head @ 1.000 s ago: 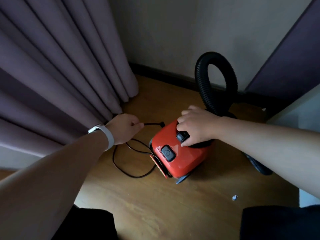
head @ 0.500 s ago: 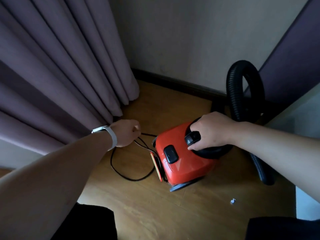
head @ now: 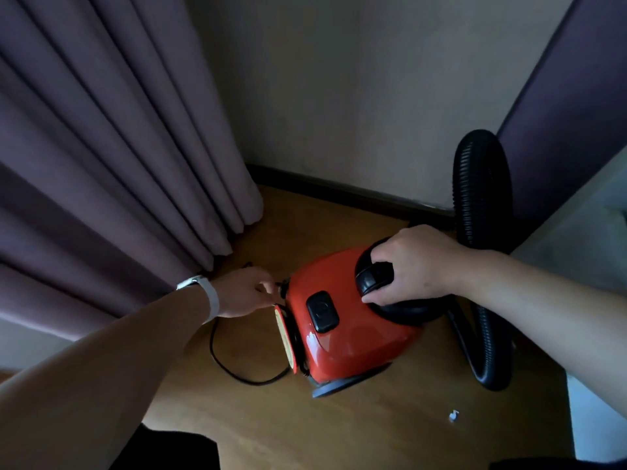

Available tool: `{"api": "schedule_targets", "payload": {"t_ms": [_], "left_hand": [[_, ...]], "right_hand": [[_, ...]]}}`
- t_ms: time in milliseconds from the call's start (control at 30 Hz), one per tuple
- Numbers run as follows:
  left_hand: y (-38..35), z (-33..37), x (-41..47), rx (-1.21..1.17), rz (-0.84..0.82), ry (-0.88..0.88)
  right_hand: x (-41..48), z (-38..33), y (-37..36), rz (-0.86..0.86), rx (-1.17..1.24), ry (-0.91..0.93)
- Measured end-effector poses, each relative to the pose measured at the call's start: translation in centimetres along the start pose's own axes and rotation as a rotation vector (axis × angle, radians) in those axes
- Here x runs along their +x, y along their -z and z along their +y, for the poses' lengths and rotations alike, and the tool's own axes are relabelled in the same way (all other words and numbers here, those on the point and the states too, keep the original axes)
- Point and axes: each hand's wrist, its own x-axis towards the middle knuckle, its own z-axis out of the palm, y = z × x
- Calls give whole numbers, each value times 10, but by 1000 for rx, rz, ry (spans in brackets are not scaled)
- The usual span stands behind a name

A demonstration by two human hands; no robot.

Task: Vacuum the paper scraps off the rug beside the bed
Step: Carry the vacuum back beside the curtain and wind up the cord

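A red canister vacuum (head: 342,337) sits on the wooden floor (head: 356,432). My right hand (head: 414,266) grips its black top handle (head: 373,278). My left hand (head: 242,293), with a white wristband, pinches the black power cord (head: 234,369) right at the vacuum's rear end, fingers closed on it. The cord loops on the floor below my wrist. A black ribbed hose (head: 481,205) arches up behind the vacuum and runs down its right side. One small white paper scrap (head: 453,415) lies on the floor at lower right. No rug is in view.
Purple curtains (head: 112,157) hang at the left, down to the floor. A beige wall with dark baseboard (head: 346,189) closes the corner. A purple panel (head: 570,106) and a pale furniture edge (head: 583,218) stand at the right.
My left hand has moved right along the cord until it is against the vacuum's rear. The loose cord loop is shorter. The view has shifted, with the vacuum further right.
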Motion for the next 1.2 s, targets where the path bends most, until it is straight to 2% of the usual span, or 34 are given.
{"api": "schedule_targets", "payload": {"t_ms": [267, 533, 733, 933, 1200], "left_hand": [[15, 3, -7, -173, -81, 47], [14, -3, -7, -257, -15, 103], [4, -6, -3, -323, -102, 139], [8, 4, -10, -74, -221, 90], [5, 48, -1, 376, -153, -80]], "right_hand": [[-1, 0, 11, 69, 118, -27], [-6, 8, 12, 136, 250, -139], [-5, 15, 6, 186, 332, -245], [-5, 29, -4, 263, 325, -361], [-7, 42, -10, 304, 277, -463]]}}
